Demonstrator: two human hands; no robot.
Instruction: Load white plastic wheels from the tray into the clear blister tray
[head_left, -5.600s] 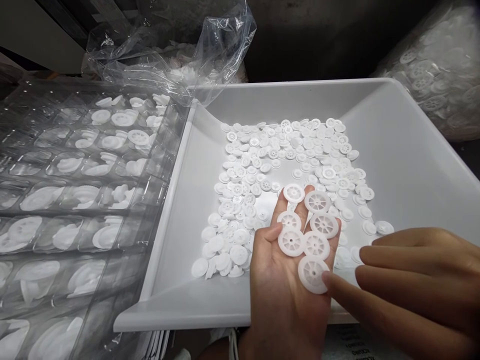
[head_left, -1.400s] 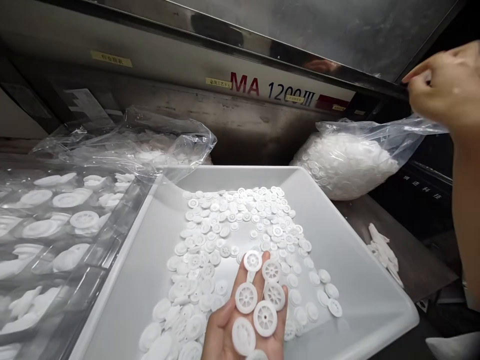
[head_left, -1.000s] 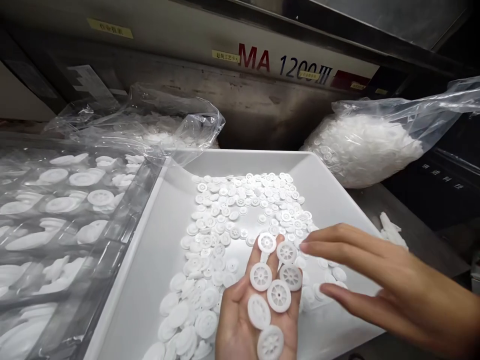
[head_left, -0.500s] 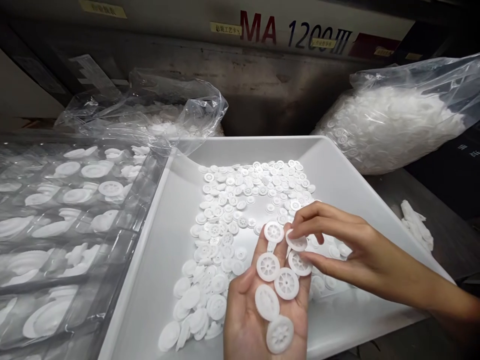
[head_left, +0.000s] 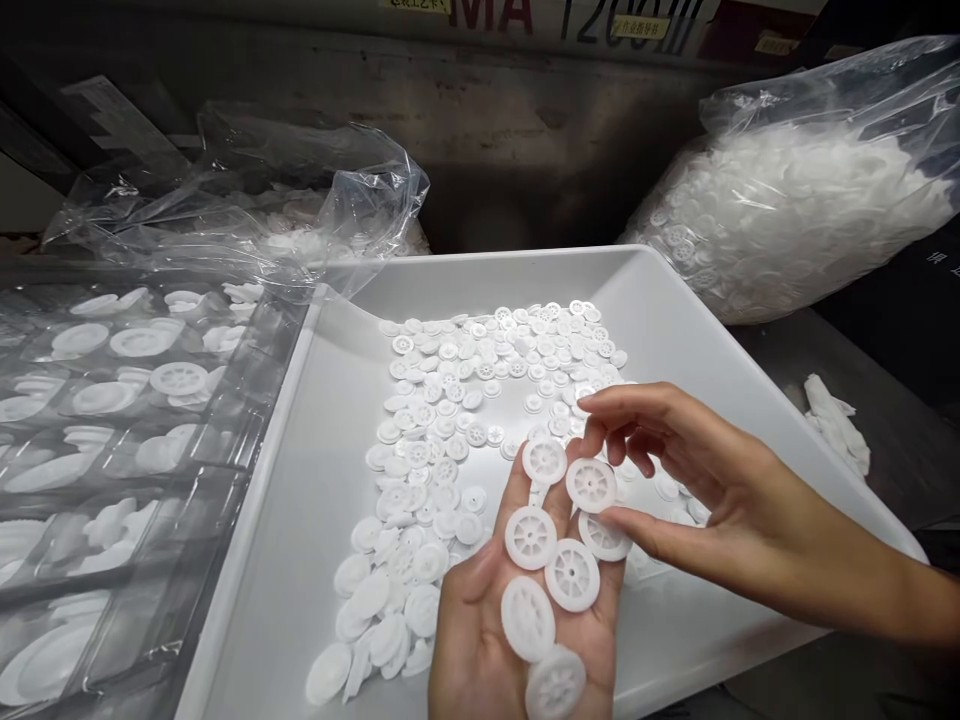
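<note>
My left hand (head_left: 480,630) is palm up at the bottom middle, carrying several white plastic spoked wheels (head_left: 572,575) on its palm and fingers. My right hand (head_left: 712,490) reaches in from the right. Its thumb and fingertips pinch one more wheel (head_left: 591,485) by the rim, just above the left fingers. Under both hands lies a spread of loose white wheels (head_left: 450,440) in a shallow white tray (head_left: 675,640). My hands hide part of that spread.
Left of the tray lies a clear blister tray (head_left: 135,450) with white parts in its cells, crumpled film (head_left: 240,200) behind it. A bulging clear bag of white wheels (head_left: 780,210) sits back right, white scraps (head_left: 836,430) on the metal ledge. A machine panel (head_left: 570,15) stands behind.
My right hand has come down from the bag at upper right to the left palm and now pinches a wheel, which has turned flatter. The view has tipped lower.
</note>
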